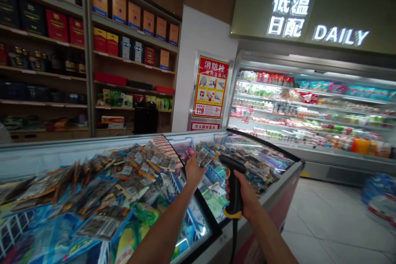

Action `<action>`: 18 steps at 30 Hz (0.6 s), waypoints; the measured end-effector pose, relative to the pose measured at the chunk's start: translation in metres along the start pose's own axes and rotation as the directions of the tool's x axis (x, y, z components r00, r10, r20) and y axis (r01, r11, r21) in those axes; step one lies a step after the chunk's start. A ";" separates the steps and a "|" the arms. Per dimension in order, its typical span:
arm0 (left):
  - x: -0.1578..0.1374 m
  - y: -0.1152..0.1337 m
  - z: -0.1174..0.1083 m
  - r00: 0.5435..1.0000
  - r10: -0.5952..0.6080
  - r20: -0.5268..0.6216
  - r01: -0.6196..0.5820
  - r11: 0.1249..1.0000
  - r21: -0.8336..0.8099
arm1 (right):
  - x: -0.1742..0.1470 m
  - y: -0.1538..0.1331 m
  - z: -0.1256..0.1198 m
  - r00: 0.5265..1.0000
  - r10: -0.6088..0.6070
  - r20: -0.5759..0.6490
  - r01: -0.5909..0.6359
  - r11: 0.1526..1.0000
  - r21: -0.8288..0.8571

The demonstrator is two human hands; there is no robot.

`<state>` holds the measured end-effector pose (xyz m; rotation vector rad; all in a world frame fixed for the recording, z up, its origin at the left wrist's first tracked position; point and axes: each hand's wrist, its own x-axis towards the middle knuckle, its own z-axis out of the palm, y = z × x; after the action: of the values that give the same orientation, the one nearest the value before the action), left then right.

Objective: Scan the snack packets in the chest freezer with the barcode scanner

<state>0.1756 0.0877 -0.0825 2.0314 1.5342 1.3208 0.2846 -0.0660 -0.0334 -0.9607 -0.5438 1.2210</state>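
Observation:
My right hand is wrapped round the grip of a black and yellow barcode scanner. Its head tilts toward the left, and a dark cable hangs from its base. Over the chest freezer, my left hand reaches forward with its fingers closed on a small packet with a dark, silvery face. A pink wrapper shows just behind those fingers; whether they touch it is unclear. Many flat packets with orange edges lie heaped to the left of my left hand, on and around blue wire baskets.
The chest freezer's rim runs along the right, with a dark sliding-lid frame crossing the middle. Shelves of boxed goods stand behind. A lit open fridge lines the right wall, and blue-wrapped bundles sit on the tiled floor.

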 end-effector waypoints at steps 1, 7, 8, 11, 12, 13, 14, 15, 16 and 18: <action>0.001 -0.002 -0.003 1.000 -0.026 -0.018 0.026 1.000 0.005 | -0.001 0.001 0.006 1.000 0.000 0.012 0.000 1.000 -0.001; -0.001 -0.014 -0.011 0.989 -0.106 -0.102 0.116 0.989 0.091 | -0.004 0.003 0.028 0.999 -0.005 0.046 0.004 1.000 0.019; -0.002 -0.016 -0.013 0.987 -0.105 -0.120 0.119 0.987 0.111 | -0.004 0.004 0.030 0.999 -0.001 0.045 0.001 1.000 0.013; -0.003 -0.021 -0.018 0.983 -0.093 -0.161 0.118 0.981 0.152 | -0.004 0.006 0.034 0.999 0.007 0.041 -0.007 1.000 -0.002; -0.003 -0.022 -0.020 0.982 -0.089 -0.168 0.116 0.980 0.162 | -0.004 0.007 0.036 0.999 0.010 0.042 -0.010 1.000 -0.005; -0.003 -0.023 -0.021 0.981 -0.087 -0.173 0.117 0.978 0.170 | -0.004 0.007 0.037 0.999 0.011 0.046 -0.011 1.000 -0.006; -0.003 -0.024 -0.023 0.981 -0.085 -0.176 0.116 0.977 0.178 | -0.004 0.008 0.038 0.999 0.011 0.052 -0.011 1.000 -0.008; -0.003 -0.025 -0.024 0.980 -0.084 -0.178 0.117 0.976 0.182 | -0.004 0.008 0.039 0.998 0.011 0.057 -0.010 1.000 -0.011; -0.003 -0.026 -0.025 0.980 -0.085 -0.180 0.119 0.976 0.185 | -0.004 0.008 0.041 0.998 0.010 0.057 -0.009 1.000 -0.018; -0.004 -0.026 -0.026 0.979 -0.087 -0.184 0.122 0.975 0.185 | -0.004 0.009 0.044 0.998 0.012 0.058 -0.010 0.999 -0.036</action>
<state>0.1391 0.0872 -0.0883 1.9567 1.8906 1.3882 0.2439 -0.0557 -0.0180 -0.9610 -0.6088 1.2560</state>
